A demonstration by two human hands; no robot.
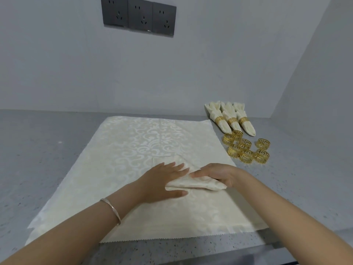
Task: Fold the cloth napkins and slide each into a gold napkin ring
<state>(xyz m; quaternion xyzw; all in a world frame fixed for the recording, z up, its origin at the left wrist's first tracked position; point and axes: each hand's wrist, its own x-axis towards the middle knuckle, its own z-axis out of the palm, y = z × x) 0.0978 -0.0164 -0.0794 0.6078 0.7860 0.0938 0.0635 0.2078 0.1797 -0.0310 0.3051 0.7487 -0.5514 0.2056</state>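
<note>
A cream damask napkin, folded into a narrow wedge, lies on top of a spread stack of flat cream napkins. My left hand lies flat on the wedge's left part with fingers straight. My right hand grips the wedge's right end, fingers curled over it. Several loose gold napkin rings sit in a cluster to the right. Behind them lie three finished napkins in gold rings.
The grey speckled counter runs to a white wall at the back and a side wall on the right. A dark socket panel hangs on the back wall. The counter's front edge is close to me.
</note>
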